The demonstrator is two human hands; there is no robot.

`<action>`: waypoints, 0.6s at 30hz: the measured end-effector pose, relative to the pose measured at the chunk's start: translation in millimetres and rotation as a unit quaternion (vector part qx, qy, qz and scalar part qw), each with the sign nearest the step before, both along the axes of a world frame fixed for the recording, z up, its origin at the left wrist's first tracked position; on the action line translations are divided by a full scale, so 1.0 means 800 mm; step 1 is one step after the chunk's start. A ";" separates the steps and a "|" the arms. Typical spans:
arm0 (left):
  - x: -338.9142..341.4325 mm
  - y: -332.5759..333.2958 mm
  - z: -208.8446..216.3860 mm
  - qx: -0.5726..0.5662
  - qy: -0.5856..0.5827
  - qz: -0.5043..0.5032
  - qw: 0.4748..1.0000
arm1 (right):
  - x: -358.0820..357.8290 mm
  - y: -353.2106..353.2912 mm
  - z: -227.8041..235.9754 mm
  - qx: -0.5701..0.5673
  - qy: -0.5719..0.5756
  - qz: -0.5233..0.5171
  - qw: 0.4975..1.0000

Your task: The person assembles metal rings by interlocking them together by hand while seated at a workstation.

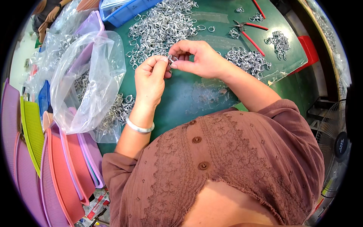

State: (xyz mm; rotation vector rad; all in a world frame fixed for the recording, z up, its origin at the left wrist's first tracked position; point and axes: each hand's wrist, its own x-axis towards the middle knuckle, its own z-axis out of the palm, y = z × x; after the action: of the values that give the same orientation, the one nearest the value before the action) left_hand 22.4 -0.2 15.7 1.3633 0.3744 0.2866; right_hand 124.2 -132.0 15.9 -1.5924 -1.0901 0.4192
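My left hand [149, 81] and my right hand [202, 58] meet over the green table [181, 96]. Both are closed, thumbs against fingers, on a small silvery metal ring [172, 59] held between them; the fingers hide much of it. Just beyond my hands spreads a large heap of similar metal rings [162, 28]. To the right of my right hand lies a smaller ring pile [247, 60]. Beside my left forearm, a clear plastic bag [117, 56] gapes open, with more metal rings [120, 109] in and around it.
Red-handled pliers [252, 42] lie at the right, near a small ring cluster [279, 43]. A blue bin [126, 14] stands at the back. Coloured plastic baskets [70, 178] crowd the left. A fan [338, 145] stands at right; another person's arm [53, 14] shows far left.
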 end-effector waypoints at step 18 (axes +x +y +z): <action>-0.004 0.002 0.004 -0.031 0.010 -0.003 0.999 | -0.002 0.004 -0.001 0.013 0.205 0.043 0.978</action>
State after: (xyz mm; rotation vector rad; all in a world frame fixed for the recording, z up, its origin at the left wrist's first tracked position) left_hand 19.6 1.2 19.0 1.3073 0.3916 0.2548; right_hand 122.9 -128.7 14.7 -1.3600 -0.8431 0.7503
